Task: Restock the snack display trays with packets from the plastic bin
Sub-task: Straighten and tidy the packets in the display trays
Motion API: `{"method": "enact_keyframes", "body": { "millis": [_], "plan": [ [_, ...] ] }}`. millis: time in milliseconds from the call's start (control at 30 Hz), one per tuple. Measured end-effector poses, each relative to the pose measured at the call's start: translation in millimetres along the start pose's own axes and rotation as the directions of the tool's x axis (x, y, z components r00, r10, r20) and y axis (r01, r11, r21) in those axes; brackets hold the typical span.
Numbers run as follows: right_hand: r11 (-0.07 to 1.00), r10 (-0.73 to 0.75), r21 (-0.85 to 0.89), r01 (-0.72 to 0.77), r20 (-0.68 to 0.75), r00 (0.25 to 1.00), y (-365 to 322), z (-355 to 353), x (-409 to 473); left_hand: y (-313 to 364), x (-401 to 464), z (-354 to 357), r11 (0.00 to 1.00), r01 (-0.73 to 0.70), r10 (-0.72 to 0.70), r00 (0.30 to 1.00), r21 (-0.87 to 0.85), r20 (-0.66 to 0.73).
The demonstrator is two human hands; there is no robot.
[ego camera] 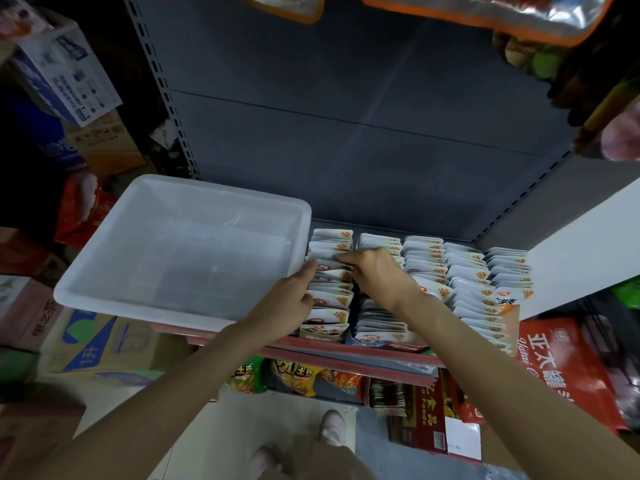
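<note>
Both my hands are down in the leftmost row of packets (pixel 329 289), the row that runs away from me toward the back panel of the shelf. My left hand (pixel 294 299) sits on the near-left side of that row, fingers curled in against the packet tops, thumb tucked; I judge it is pinching or steadying a few of them, though the exact grip is hidden behind my knuckles. My right hand (pixel 372 271) reaches across from the right, fingers bent over the packets a little farther back, touching their upper edges. The two sets of fingertips nearly meet over the same spot.

The plastic bin (pixel 145 289) lies just to the left of my left hand, its right wall beside the row I am working. It looks empty from here; I see only its translucent floor. So my left hand is the nearer one to it, should I need to reach in or shift it aside.

To the right of my right hand stand four more rows of packets (pixel 467 278), all on edge, leaning, long rows parallel to the first. They look full. My guess is that the restocking is near its end and I am squaring up this last row.

Everything rests on a grey shelf with a red front lip (pixel 346 351). Below my wrists are more snack bags on a lower shelf; cardboard cartons (pixel 86 341) crowd the floor to my left.
</note>
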State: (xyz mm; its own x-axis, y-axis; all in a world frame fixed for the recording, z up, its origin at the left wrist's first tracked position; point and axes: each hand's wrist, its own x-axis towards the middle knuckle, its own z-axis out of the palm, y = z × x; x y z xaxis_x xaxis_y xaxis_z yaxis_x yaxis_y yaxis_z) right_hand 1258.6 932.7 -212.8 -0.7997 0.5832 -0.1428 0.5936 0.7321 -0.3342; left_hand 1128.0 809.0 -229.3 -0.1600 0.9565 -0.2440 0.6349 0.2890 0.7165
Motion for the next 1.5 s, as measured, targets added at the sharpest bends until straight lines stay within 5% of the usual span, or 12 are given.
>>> {"method": "enact_keyframes", "body": {
  "millis": [200,333,467,633,800,1000,1267,1500],
  "plan": [
    [0.998,0.014,-0.054,-0.022,-0.143,0.99,-4,-1,-13,9,3,9,0.936,0.102,-0.134,0.988,-0.338,-0.074],
    [0.989,0.009,-0.146,-0.011,-0.013,1.0,-10,7,-15,16,8,23,0.808,0.08,-0.12,0.992,-0.584,-0.031],
    [0.996,0.041,-0.077,-0.043,-0.03,0.999,-1,6,-15,5,13,16,0.731,0.053,-0.233,0.957,-0.68,-0.175],
    [0.953,0.269,-0.103,-0.284,-0.135,0.954,13,12,-19,10,42,13,0.751,0.105,-0.293,0.937,-0.651,-0.188],
    [0.95,0.26,-0.158,-0.268,-0.068,0.963,19,24,-17,12,61,37,0.863,0.013,-0.137,0.968,-0.504,-0.209],
    [0.944,0.263,-0.182,-0.275,-0.086,0.961,19,27,-16,12,70,31,0.818,0.032,-0.174,0.965,-0.574,-0.194],
    [0.947,0.266,-0.161,-0.279,-0.096,0.959,20,24,-18,30,65,6,0.969,0.236,-0.244,0.959,-0.076,-0.141],
    [0.934,0.299,-0.174,-0.311,-0.093,0.95,21,23,-21,32,66,6,0.939,0.324,-0.329,0.944,-0.111,-0.023]
  ]
}}
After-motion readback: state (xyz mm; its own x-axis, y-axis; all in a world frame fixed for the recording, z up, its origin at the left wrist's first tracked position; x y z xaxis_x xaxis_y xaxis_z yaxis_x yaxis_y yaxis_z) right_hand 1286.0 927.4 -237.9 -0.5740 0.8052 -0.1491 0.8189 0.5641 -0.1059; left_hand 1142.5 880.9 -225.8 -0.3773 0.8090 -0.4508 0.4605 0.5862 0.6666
